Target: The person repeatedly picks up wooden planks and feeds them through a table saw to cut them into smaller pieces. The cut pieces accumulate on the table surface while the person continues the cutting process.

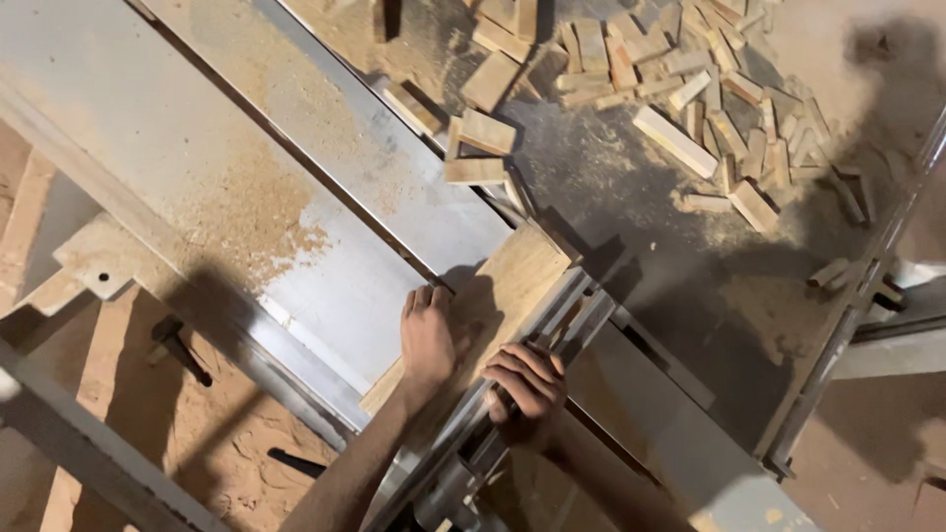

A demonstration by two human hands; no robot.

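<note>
The left hand (427,337) lies flat, fingers stretched out open, on a wooden board (503,291) that rests on the steel bench (325,177) near the middle of the scene, the board's right edge against a metal rail (552,330). Just right of it, the right hand (527,382) has its fingers curled closed around that rail. Farther off, cut wood blocks (680,89) lie scattered on the sawdust-covered floor (631,217).

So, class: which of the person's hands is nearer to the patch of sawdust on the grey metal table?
Left. The left hand lies flat on the pale wooden board, beside the sawdust patch; the right hand grips the metal rail on the board's far side.
</note>
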